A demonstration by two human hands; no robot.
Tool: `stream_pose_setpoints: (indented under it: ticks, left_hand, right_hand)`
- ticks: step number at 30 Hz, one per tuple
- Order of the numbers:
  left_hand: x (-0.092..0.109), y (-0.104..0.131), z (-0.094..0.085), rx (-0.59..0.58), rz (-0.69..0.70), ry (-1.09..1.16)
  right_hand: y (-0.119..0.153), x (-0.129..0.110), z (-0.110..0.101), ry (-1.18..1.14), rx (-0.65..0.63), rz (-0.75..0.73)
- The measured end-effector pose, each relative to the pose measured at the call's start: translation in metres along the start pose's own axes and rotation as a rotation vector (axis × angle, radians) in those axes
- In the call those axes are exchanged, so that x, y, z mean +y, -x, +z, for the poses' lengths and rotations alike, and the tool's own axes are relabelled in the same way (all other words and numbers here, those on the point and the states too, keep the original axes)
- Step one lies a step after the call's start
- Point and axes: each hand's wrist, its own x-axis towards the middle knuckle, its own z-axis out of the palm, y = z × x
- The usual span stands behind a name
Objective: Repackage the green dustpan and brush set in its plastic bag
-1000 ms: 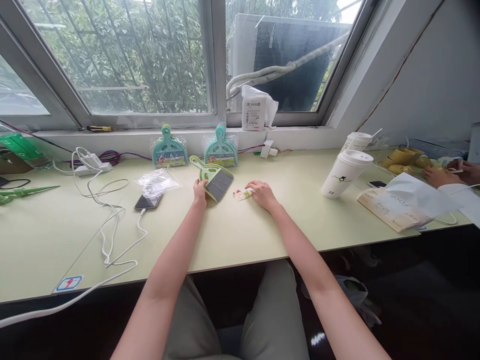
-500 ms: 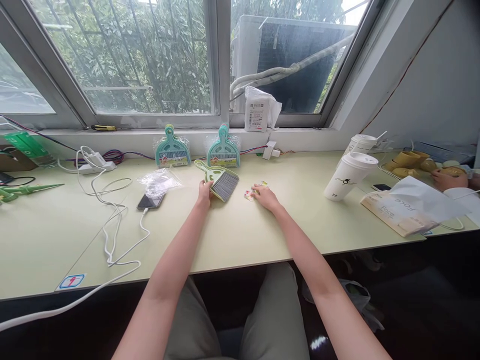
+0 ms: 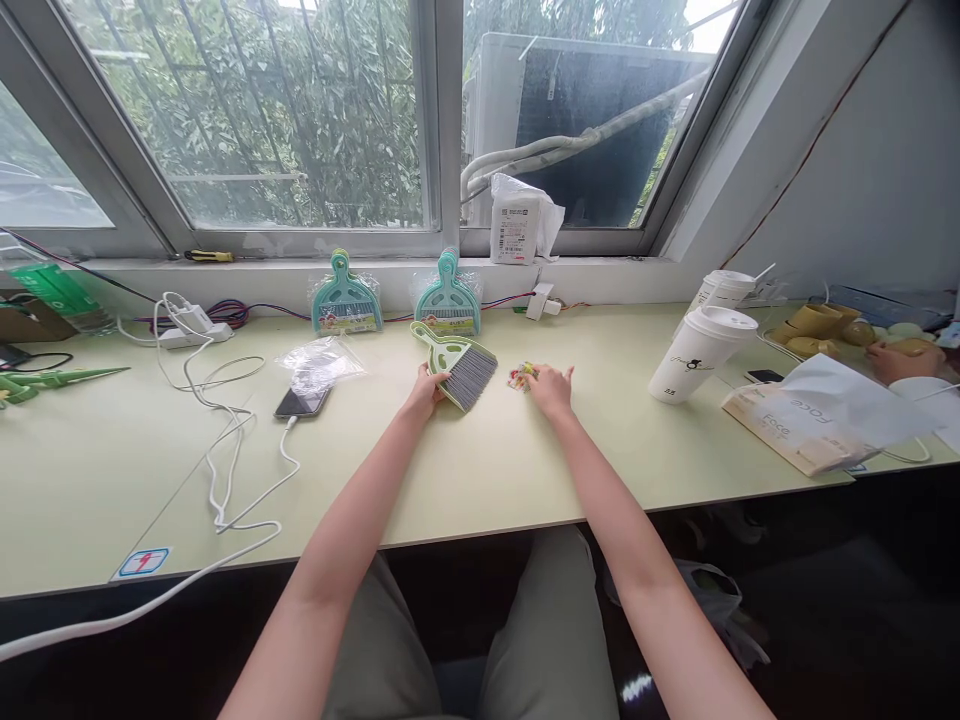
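Note:
My left hand (image 3: pixel 426 390) grips the lower left edge of a small green dustpan with a grey-bristled brush (image 3: pixel 466 372) nested in it. Its handle points to the upper left, and the bristles face right. Just right of the bristles, my right hand (image 3: pixel 551 388) has its fingers on a small colourful printed piece (image 3: pixel 520 377), partly hidden by the fingers. Behind them, two more dustpan sets in clear wrapping, a left one (image 3: pixel 346 298) and a right one (image 3: pixel 448 300), lean against the wall under the window.
Left of my hands lie a phone (image 3: pixel 302 400) under a clear plastic bag (image 3: pixel 322 362) and a white cable (image 3: pixel 238 430). To the right stand white cups (image 3: pixel 697 358) beside a tissue pack (image 3: pixel 810 420). Another person's hand (image 3: pixel 904 362) rests at the far right.
My left hand and the dustpan with its brush have moved right. My right hand has shifted slightly right, and the printed piece has moved right and now looks bunched up.

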Motion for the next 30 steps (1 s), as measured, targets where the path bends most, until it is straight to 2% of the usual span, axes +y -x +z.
stream_pose_setpoints:
  ticks: [2, 4, 6, 8, 11, 14, 18, 25, 30]
  left_hand:
    - [0.001, 0.005, 0.002, -0.042, -0.011, -0.003]
    - [0.001, 0.009, 0.005, -0.102, -0.015, 0.003]
    - [0.0, 0.012, 0.009, -0.138, -0.011, 0.008]
    - [-0.002, 0.015, 0.013, -0.14, 0.001, 0.013]
    - [-0.003, 0.019, 0.019, -0.154, 0.038, 0.046]
    - [-0.005, 0.023, 0.024, -0.216, 0.076, 0.087]
    - [-0.006, 0.027, 0.027, -0.262, 0.092, 0.092]
    - [-0.003, 0.029, 0.027, -0.277, 0.132, 0.085]
    - [-0.005, 0.023, 0.023, -0.221, 0.158, 0.076]
  right_hand:
    - [-0.005, 0.007, -0.008, -0.064, 0.187, 0.089]
    - [-0.008, 0.01, -0.019, -0.173, 0.314, 0.195]
    - [-0.008, 0.004, -0.028, -0.262, 0.353, 0.226]
    - [-0.001, -0.011, -0.032, -0.29, 0.347, 0.15]
    - [0.017, -0.042, -0.025, -0.198, 0.269, -0.067]
    - [0.033, -0.066, -0.008, -0.057, 0.078, -0.203]
    - [0.042, -0.077, 0.008, 0.002, -0.113, -0.224]
    - [0.046, -0.078, 0.004, 0.02, -0.21, -0.22]
    - [0.045, -0.079, 0.003, -0.009, -0.247, -0.213]
